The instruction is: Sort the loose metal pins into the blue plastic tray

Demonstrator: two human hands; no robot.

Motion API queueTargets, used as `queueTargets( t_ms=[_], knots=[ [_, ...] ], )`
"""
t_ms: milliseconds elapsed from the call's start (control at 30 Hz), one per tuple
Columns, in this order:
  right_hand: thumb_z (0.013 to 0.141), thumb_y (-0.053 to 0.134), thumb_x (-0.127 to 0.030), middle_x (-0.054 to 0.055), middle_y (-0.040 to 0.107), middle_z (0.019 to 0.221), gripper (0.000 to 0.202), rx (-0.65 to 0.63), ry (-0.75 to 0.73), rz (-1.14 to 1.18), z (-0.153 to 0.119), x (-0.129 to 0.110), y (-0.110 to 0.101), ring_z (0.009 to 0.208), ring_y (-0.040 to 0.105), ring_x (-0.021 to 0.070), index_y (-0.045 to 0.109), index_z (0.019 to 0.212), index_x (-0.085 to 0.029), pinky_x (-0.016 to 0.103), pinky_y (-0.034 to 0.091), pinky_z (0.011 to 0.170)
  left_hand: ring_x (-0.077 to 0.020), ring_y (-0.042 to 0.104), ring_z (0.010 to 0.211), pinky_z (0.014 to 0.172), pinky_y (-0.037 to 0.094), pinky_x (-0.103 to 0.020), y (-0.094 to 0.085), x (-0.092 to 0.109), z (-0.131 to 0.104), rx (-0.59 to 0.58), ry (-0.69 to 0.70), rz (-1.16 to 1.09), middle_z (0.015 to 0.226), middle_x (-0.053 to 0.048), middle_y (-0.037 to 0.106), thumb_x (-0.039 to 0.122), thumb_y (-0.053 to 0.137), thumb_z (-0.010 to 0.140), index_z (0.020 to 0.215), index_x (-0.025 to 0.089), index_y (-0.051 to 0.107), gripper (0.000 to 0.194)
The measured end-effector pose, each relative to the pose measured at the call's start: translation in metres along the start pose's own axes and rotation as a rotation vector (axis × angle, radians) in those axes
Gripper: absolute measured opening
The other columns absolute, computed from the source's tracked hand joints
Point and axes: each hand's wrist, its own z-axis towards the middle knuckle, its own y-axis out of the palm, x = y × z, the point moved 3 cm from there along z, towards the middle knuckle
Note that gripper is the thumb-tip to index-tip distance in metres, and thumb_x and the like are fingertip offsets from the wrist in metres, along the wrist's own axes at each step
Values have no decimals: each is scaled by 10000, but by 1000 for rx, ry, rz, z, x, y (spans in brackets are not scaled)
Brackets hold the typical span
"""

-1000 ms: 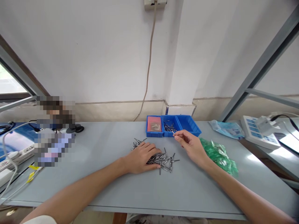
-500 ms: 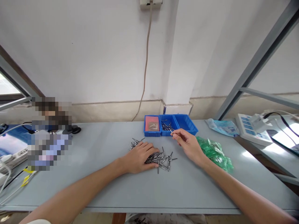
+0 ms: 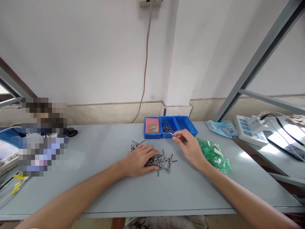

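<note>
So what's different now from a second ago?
Just the view clearly shifted: everything sits a bit further left in the picture. The left hand stays over the metal pins, and the right hand still pinches a small piece near the blue bins.

The view turns slightly to the right, so the left hand [image 3: 140, 160], the right hand [image 3: 190, 149], the metal pins [image 3: 152, 161] and the blue box [image 3: 152, 136] all sit further left in it. The window [image 3: 3, 90] shrinks to a sliver, and brownish items [image 3: 298, 119] appear at the far right edge.
</note>
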Motion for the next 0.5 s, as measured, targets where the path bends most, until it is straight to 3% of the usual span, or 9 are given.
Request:
queueTargets(
  t_ms=[200,367,500],
  knots=[
    [1009,663,-452,56,676,939,179,-40,-21,31,-2,-7,2,895,636,261,727,1019,-285,414,516,822,-276,600,1139,1008,428,-405,1,0,0,-3,-7,5,1222,-96,636,589,564,1067,1424,227,556,508],
    [921,759,-545,32,681,918,322,-234,299,473,0,-3,6,724,564,182,731,1047,-250,335,484,671,-273,601,1124,997,427,-404,0,0,-1,-12,-7,7,1220,-92,638,583,568,1067,1419,227,555,500],
    [874,817,-551,33,666,916,380,-259,435,730,1,-5,4,661,494,138,730,1039,-220,305,450,634,-278,598,1134,992,427,-406,0,0,0,-13,-11,16,1232,-101,638,584,557,1072,1415,225,558,497]
  ],
)
